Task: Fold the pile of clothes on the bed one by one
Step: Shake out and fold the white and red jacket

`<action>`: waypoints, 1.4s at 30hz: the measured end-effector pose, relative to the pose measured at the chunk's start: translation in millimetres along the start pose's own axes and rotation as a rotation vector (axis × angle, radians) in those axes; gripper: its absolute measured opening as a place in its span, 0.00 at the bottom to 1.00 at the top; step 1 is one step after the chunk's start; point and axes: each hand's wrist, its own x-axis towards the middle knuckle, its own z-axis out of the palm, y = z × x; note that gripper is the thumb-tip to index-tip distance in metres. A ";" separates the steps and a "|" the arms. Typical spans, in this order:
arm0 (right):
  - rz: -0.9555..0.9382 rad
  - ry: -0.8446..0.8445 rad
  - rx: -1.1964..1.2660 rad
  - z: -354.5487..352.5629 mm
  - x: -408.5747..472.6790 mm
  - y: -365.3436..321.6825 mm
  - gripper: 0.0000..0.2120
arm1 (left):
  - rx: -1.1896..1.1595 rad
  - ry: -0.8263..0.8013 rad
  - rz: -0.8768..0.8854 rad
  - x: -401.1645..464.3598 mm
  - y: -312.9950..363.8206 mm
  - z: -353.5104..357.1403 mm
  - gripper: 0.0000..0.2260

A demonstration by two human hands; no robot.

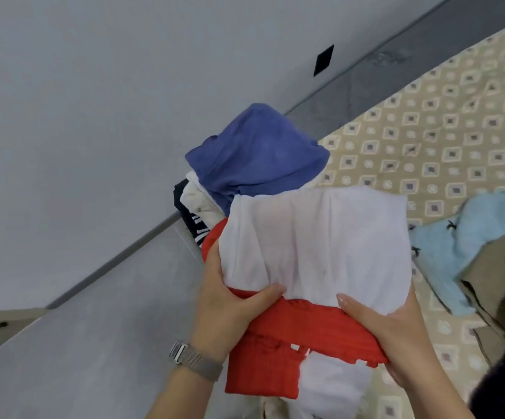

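Both grips [230,300] [396,328] around folded clothes [314,246]

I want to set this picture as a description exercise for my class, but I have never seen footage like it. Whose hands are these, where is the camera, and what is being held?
The camera sits on a person's head, looking down at their own hands. The left hand, with a wristwatch, and the right hand together grip a bundle: a white garment on top of a red garment. Behind it a stack topped by a blue garment stands on the bed's patterned sheet. On the right lie a light blue garment and a khaki garment, unfolded.
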 end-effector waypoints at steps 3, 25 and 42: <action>-0.001 0.017 0.038 29.7 19.8 -17.8 0.47 | 0.038 -0.005 0.008 36.5 19.0 -25.1 0.40; 0.054 0.410 0.300 177.5 145.7 -66.3 0.38 | 0.179 -0.538 0.102 311.9 52.6 -71.0 0.48; 0.152 0.449 0.166 187.7 191.8 -3.1 0.39 | 0.517 -0.548 -0.114 347.8 -35.9 -35.1 0.42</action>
